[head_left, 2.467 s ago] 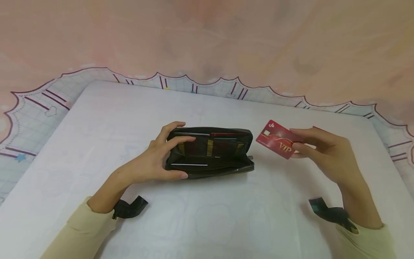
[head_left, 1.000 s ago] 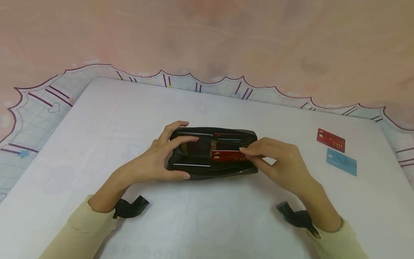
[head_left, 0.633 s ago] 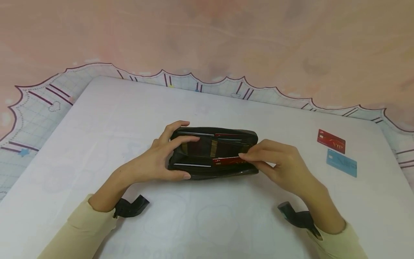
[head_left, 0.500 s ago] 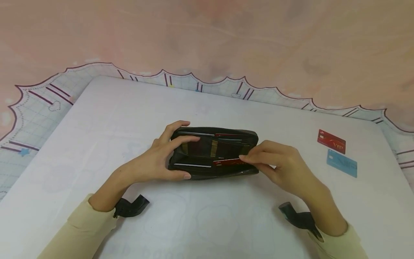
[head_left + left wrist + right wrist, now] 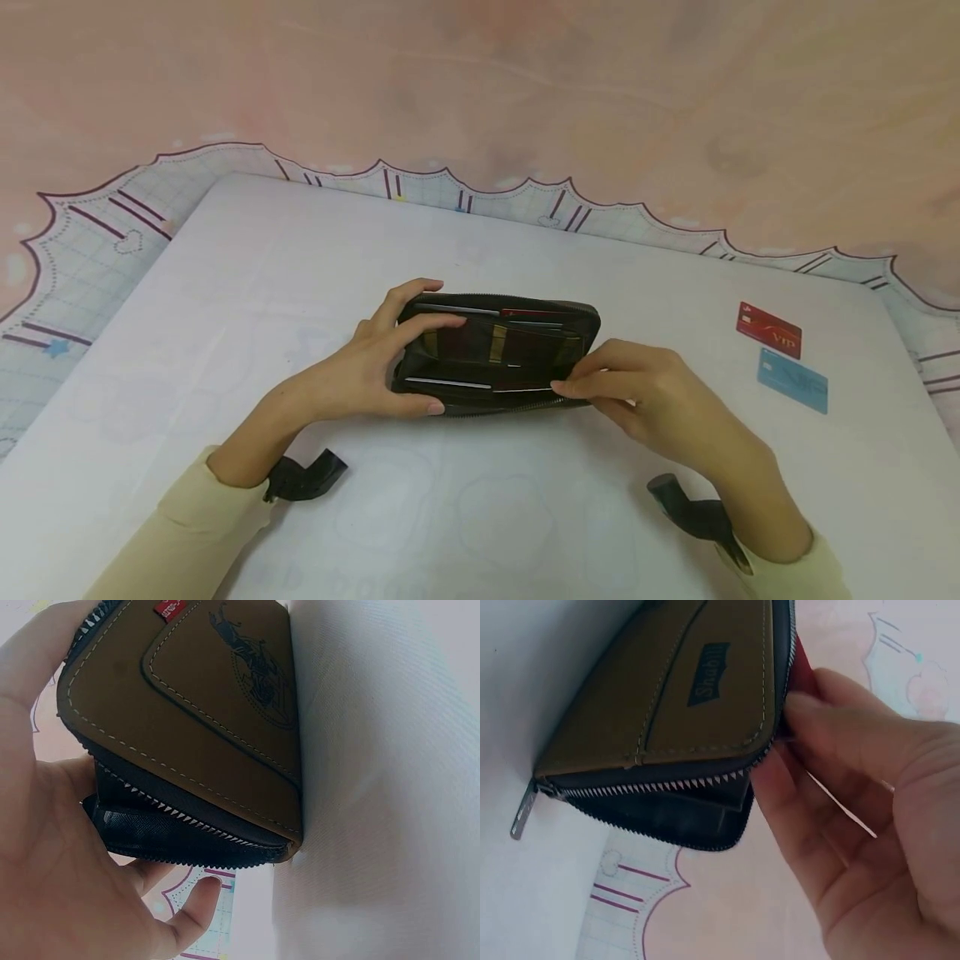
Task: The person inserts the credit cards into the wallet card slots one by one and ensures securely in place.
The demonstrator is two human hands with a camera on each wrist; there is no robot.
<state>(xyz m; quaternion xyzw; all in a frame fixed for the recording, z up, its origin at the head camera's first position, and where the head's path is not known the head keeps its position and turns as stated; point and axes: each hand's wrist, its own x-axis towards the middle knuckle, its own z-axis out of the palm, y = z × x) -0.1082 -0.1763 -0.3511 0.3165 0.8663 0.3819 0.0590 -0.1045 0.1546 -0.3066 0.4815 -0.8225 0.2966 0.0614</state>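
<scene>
A zip-round wallet (image 5: 465, 350) stands unzipped on the white table, its dark inside facing up. Its outside is brown with pale stitching in both wrist views. My left hand (image 5: 363, 362) grips the left end, with the thumb in front and fingers at the back and over the inside. My right hand (image 5: 637, 396) is at the front right of the wallet and pinches a red card (image 5: 802, 671). In the head view just a thin edge of this card shows in the front slot. Beside it a white-edged card (image 5: 450, 382) sits in the same front row.
Several more cards fill the wallet's back slots, one of them a red-topped card (image 5: 534, 315). On the table to the right lie a red VIP card (image 5: 768, 330) and a blue card (image 5: 792, 381). Behind the white table (image 5: 487, 517) hangs a patterned cloth (image 5: 480, 92).
My right hand has moved left from beside the wallet and slid a red card down into the front slot. A red and a blue card now lie on the table. My left hand stays put.
</scene>
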